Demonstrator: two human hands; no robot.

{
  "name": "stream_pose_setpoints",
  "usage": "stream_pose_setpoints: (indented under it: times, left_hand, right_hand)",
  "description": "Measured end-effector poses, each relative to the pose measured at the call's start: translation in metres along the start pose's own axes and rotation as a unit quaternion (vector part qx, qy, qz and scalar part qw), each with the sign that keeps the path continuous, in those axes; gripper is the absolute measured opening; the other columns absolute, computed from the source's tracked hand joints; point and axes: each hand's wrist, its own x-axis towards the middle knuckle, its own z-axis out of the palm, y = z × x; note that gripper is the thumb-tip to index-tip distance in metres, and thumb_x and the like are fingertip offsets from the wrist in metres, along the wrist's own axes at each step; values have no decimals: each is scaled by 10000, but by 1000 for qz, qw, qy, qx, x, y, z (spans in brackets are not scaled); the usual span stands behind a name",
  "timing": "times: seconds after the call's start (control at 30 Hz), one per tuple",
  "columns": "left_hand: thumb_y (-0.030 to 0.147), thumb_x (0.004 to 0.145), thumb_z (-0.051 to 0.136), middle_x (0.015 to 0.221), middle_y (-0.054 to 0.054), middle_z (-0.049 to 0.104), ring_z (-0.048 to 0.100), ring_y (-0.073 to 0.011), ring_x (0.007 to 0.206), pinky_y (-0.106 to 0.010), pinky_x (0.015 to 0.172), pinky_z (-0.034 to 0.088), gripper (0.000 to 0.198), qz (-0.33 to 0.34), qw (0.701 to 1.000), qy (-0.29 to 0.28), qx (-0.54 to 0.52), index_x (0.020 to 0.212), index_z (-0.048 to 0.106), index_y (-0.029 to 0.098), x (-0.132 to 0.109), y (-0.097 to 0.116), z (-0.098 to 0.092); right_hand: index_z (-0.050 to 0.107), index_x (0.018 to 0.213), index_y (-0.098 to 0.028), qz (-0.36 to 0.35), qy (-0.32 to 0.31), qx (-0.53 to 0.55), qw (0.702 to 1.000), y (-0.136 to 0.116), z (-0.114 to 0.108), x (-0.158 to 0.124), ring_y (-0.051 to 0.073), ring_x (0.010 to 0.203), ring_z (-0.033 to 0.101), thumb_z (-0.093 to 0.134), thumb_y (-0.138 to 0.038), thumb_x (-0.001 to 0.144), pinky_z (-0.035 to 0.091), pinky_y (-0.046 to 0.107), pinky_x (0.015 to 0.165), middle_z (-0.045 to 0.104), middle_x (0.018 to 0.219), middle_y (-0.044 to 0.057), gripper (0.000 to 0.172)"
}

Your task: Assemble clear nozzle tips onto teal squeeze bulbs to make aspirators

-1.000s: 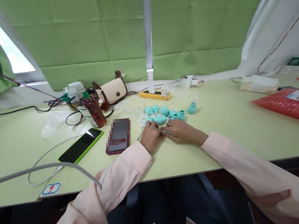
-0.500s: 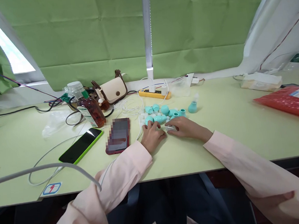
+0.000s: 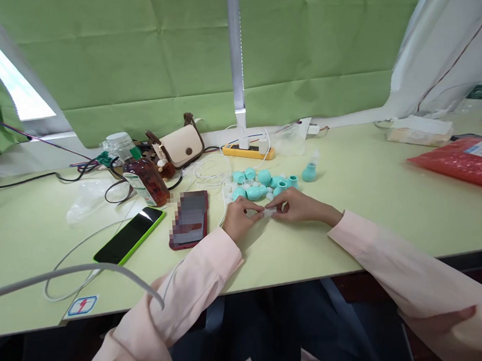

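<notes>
Between my two hands is a small clear plastic piece point(image 3: 269, 212), held low over the table. My left hand point(image 3: 240, 218) pinches its left end with thumb and fingertips. On its other end, my right hand point(image 3: 295, 204) closes thumb and forefinger. Just beyond my fingers lies a cluster of turquoise rubber bulbs point(image 3: 257, 192), with small translucent white pieces among them. One turquoise bulb with a clear tip point(image 3: 309, 172) stands upright, apart from the cluster on the right. The clear piece's exact shape is partly hidden by my fingers.
Left of my hands lie a red-cased phone point(image 3: 189, 220) and a green-cased phone point(image 3: 129, 236) with a cable. Behind them are an amber bottle point(image 3: 146, 179), a cream bag point(image 3: 182, 144) and a yellow power strip point(image 3: 247, 151). A red package point(image 3: 465, 160) lies far right.
My left hand has drawn back from the turquoise bulbs and come to the clear plastic piece in my right hand. Both hands now pinch it.
</notes>
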Motion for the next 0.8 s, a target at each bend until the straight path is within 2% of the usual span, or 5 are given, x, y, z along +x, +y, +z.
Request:
stream_pose_setpoints:
  times: [0.1,0.37,0.57,0.8]
  left_hand:
    - [154,593,667,672,-31,643,540,-146,662,-250,582,440,128,-10,999,20,-28,720,681,164,1,-1,-3]
    - [103,543,679,645,-26,636,532,-152,636,-277,589,442,141,0,995,62,-79,662,675,177,1,3,-5]
    - [155,584,677,639,-32,668,526,-173,699,-311,664,452,51,18,988,94,-124,615,678,195,1,5,-5]
    - [185,588,684,622,-32,645,530,-173,704,-299,642,452,115,15,983,103,-151,699,696,211,1,6,-4]
  right_hand:
    - [668,833,-113,36,44,30,998,5,4,2,118,539,551,569,-207,628,464,219,508,652,676,58,247]
    - [660,797,-108,54,113,71,990,5,10,3,129,555,558,631,-345,595,491,237,519,641,663,66,313]
    - [665,751,-111,69,109,109,986,5,11,3,104,479,520,659,-365,568,452,219,445,627,608,57,314]
    - [659,762,-103,91,80,178,977,0,10,3,96,428,509,674,-322,561,449,220,413,603,566,40,298]
